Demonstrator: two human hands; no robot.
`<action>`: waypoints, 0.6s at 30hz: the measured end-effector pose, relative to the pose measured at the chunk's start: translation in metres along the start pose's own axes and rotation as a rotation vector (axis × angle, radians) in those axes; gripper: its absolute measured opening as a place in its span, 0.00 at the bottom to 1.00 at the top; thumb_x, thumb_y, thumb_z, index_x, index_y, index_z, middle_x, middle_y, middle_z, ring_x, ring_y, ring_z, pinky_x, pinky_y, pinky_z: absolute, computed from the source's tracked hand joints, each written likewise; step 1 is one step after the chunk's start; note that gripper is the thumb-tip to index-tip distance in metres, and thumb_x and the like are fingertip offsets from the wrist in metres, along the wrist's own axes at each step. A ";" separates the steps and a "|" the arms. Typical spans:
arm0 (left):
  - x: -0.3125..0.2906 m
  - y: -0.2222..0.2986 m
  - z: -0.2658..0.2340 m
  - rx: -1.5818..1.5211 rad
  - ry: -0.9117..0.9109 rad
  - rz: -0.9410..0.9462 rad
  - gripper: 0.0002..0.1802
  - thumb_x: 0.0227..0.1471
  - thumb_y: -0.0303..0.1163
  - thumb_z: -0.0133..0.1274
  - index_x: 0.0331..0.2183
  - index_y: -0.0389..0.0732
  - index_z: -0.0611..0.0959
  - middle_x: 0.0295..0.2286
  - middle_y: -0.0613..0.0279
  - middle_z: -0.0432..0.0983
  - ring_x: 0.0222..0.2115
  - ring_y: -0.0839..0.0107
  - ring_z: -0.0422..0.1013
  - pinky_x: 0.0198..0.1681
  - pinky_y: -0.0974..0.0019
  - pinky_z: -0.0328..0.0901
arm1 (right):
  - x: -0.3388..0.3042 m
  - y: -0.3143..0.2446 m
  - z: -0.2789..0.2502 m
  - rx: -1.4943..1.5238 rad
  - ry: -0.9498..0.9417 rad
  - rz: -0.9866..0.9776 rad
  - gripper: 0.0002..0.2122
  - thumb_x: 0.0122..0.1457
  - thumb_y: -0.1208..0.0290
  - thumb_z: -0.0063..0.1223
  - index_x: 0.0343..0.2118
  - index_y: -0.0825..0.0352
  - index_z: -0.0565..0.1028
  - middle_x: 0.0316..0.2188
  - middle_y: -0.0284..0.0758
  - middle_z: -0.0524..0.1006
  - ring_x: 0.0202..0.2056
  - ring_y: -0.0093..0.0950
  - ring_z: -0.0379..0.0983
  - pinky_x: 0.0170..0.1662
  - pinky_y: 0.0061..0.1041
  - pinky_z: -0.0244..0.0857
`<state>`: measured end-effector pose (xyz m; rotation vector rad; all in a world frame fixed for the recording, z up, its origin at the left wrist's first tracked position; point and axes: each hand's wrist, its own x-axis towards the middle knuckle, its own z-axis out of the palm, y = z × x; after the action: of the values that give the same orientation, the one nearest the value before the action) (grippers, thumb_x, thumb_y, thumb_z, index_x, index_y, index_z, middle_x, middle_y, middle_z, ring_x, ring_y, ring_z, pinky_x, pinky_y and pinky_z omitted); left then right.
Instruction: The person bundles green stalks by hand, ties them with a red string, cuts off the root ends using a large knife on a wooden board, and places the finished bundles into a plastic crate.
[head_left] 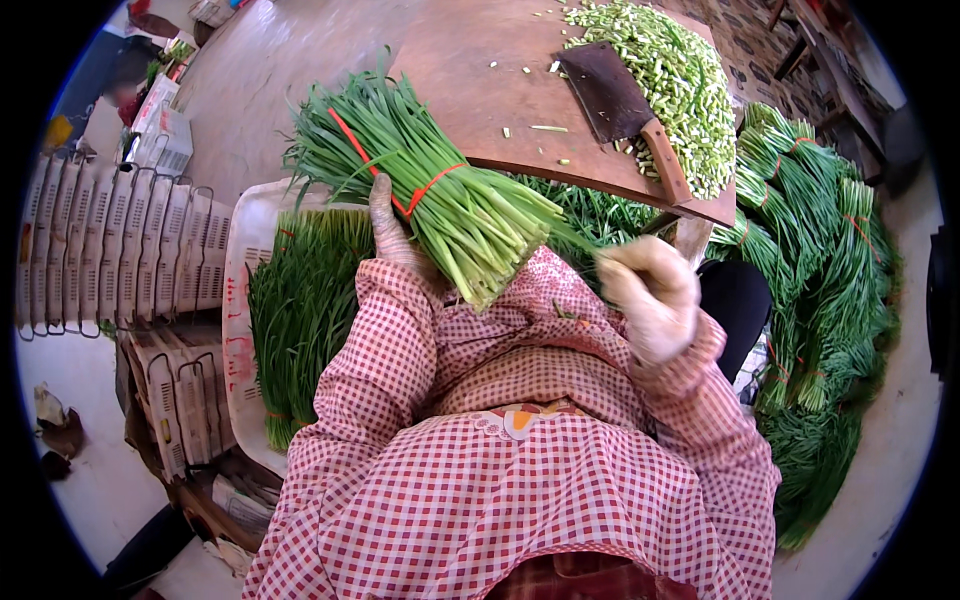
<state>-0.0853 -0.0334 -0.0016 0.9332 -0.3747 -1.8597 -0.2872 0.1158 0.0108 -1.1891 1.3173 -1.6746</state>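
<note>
A bunch of garlic chives [480, 225] lies tilted across my left hand [402, 240], its leafy tops to the far left and its pale cut ends toward me. A red band [437, 186] goes around it. The gloved left hand is closed on its near side, thumb up; the other fingers are hidden beneath. To the right, my gloved right hand [655, 298] is closed in a pinch on a thin chive blade [572, 235], which stretches back to the bunch's cut ends. Both forearms wear red-and-white checked sleeves.
Ahead stands a wooden board [470, 90] with a cleaver [612, 97] and a heap of chopped stem ends [680, 95]. Tied chive bunches [815, 270] pile up at right. At left are a white crate [240, 300] of chives and stacked crates [120, 240].
</note>
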 end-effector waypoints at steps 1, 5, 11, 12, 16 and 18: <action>0.000 0.001 -0.003 -0.010 0.008 0.010 0.44 0.45 0.67 0.51 0.54 0.43 0.72 0.47 0.52 0.73 0.45 0.54 0.71 0.49 0.49 0.68 | -0.007 -0.002 -0.014 0.073 0.009 0.014 0.02 0.50 0.84 0.58 0.28 0.72 0.77 0.27 0.37 0.77 0.26 0.25 0.73 0.30 0.23 0.67; 0.014 -0.006 -0.014 0.032 0.033 0.090 0.45 0.44 0.67 0.52 0.54 0.43 0.72 0.47 0.52 0.73 0.46 0.54 0.71 0.50 0.49 0.68 | -0.041 -0.018 -0.108 -0.042 0.084 -0.141 0.03 0.52 0.85 0.51 0.28 0.72 0.76 0.36 0.42 0.77 0.39 0.31 0.75 0.28 0.20 0.67; 0.019 -0.010 -0.009 -0.001 0.071 0.079 0.46 0.42 0.64 0.57 0.55 0.42 0.70 0.49 0.53 0.71 0.47 0.53 0.70 0.52 0.47 0.67 | -0.097 -0.073 -0.246 0.649 0.417 -0.078 0.04 0.52 0.85 0.46 0.32 0.75 0.69 0.58 0.49 0.63 0.54 0.40 0.70 0.20 0.11 0.65; 0.026 -0.012 -0.018 0.047 0.066 0.138 0.45 0.43 0.61 0.59 0.55 0.42 0.69 0.50 0.54 0.71 0.48 0.53 0.69 0.53 0.45 0.66 | -0.093 -0.076 -0.242 0.663 0.313 0.005 0.05 0.52 0.85 0.46 0.32 0.74 0.69 0.53 0.48 0.67 0.47 0.37 0.74 0.19 0.12 0.65; 0.021 -0.019 -0.007 0.036 0.102 0.174 0.45 0.44 0.59 0.60 0.56 0.41 0.68 0.50 0.54 0.71 0.48 0.53 0.70 0.53 0.45 0.66 | -0.042 -0.045 -0.133 0.330 0.170 0.278 0.10 0.51 0.76 0.54 0.36 0.65 0.67 0.21 0.27 0.65 0.17 0.16 0.63 0.14 0.14 0.56; 0.014 -0.021 -0.003 0.081 0.081 0.232 0.45 0.44 0.57 0.61 0.56 0.39 0.68 0.49 0.53 0.71 0.48 0.55 0.70 0.52 0.46 0.67 | -0.016 -0.033 -0.068 0.106 0.113 0.372 0.17 0.51 0.72 0.58 0.43 0.66 0.69 0.25 0.27 0.70 0.23 0.19 0.66 0.25 0.18 0.60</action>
<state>-0.0991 -0.0351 -0.0228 0.9740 -0.4906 -1.6005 -0.3451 0.1619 0.0346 -0.7422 1.4002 -1.5331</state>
